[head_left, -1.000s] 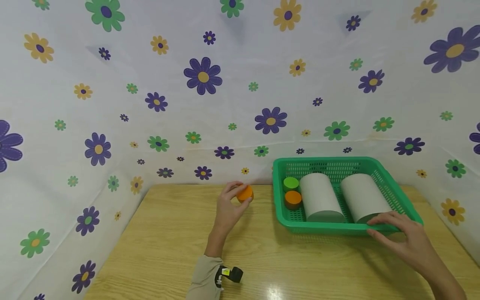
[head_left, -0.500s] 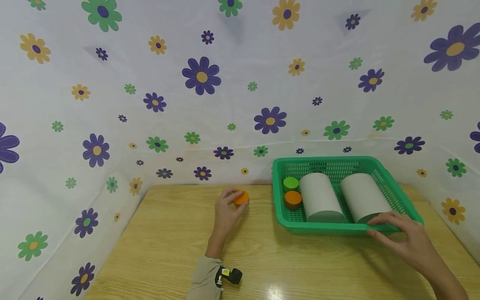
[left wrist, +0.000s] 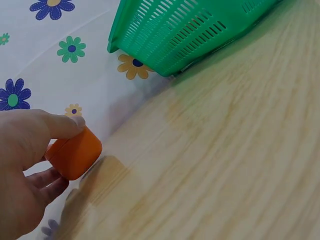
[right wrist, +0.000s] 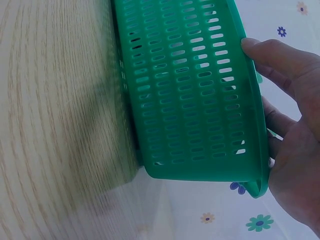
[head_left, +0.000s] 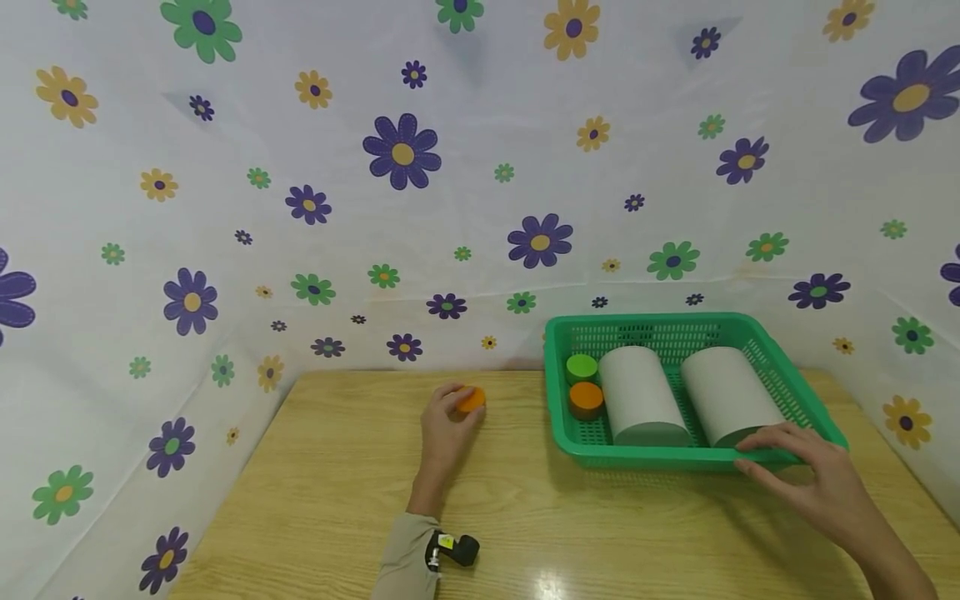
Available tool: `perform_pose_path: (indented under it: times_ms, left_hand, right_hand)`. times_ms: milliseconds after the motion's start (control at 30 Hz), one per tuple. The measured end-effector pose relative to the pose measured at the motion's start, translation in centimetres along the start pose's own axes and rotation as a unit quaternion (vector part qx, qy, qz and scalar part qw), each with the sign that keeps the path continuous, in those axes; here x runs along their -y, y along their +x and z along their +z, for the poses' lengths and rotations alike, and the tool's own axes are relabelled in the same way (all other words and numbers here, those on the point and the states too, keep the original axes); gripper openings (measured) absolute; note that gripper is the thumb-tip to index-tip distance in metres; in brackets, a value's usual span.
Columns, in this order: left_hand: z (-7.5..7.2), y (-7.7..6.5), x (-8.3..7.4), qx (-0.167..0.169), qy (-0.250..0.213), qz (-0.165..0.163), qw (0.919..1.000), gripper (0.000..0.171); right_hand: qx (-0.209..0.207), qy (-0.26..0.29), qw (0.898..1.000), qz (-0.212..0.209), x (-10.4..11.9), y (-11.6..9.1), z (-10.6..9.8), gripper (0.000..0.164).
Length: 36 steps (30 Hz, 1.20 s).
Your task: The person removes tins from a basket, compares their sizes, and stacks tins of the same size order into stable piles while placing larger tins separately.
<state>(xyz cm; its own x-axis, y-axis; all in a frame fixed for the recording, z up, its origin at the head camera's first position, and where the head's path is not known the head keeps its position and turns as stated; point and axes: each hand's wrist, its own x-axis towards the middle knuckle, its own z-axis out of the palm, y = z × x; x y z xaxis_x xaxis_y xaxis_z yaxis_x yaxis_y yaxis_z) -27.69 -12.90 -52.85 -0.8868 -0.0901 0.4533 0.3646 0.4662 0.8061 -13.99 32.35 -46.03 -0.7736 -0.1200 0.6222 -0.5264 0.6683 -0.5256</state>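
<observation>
Between thumb and fingertips, my left hand [head_left: 441, 433] pinches a short orange cylinder [head_left: 472, 400] near the table's back edge. In the left wrist view a thin seam runs round the cylinder [left wrist: 77, 154]; whether its base touches the table, I cannot tell. My right hand [head_left: 821, 479] holds the front rim of a green plastic basket [head_left: 652, 455] near its right corner. The right wrist view shows the thumb on the outer side of the basket [right wrist: 190, 95] and the fingers behind the rim.
Inside the basket lie two large white cylinders [head_left: 643, 392]. Along its left wall sit a small green cylinder [head_left: 582, 367] and another orange cylinder [head_left: 586, 398]. A flower-printed cloth [head_left: 465, 208] backs the wooden table [head_left: 330, 483].
The left hand has carried the orange cylinder leftward and slightly nearer, away from the basket. The right hand and the basket have stayed put.
</observation>
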Motion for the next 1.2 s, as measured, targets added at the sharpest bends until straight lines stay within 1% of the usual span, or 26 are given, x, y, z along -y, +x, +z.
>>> perform_pose_path:
  times_ms: [233, 533, 733, 933, 1000, 1133, 1200]
  left_hand:
    - [0.0, -0.3, 0.4, 0.01, -0.017, -0.03, 0.9994, 0.033]
    - [0.0, -0.3, 0.1, 0.028, -0.032, -0.064, 0.997, 0.033]
    - [0.0, -0.2, 0.0, 0.03, -0.036, -0.062, 0.997, 0.033]
    - [-0.3, 0.2, -0.7, 0.044, -0.03, -0.072, 0.996, 0.038]
    - [-0.5, 0.4, -1.0, 0.041, -0.028, -0.064, 0.9967, 0.039]
    - [-0.8, 0.7, -1.6, 0.021, -0.01, -0.014, 0.9996, 0.036]
    - [-1.0, 0.8, -1.7, 0.01, -0.001, 0.013, 0.9999, 0.034]
  right_hand:
    - [0.0, 0.0, 1.0, -0.004, 0.0, 0.0, 0.0, 0.048]
    - [0.0, 0.003, 1.0, -0.005, 0.0, 0.0, -0.1, 0.047]
    - [0.001, 0.0, 1.0, 0.0, 0.0, -0.1, -0.1, 0.046]
    - [-0.004, 0.006, 1.0, -0.007, 0.0, 0.1, -0.2, 0.047]
    - [-0.004, 0.008, 1.0, -0.007, 0.0, 0.1, -0.2, 0.047]
    - [-0.001, 0.003, 1.0, 0.001, -0.1, 0.0, -0.1, 0.046]
    - [0.001, 0.001, 1.0, 0.007, -0.1, 0.0, 0.0, 0.045]
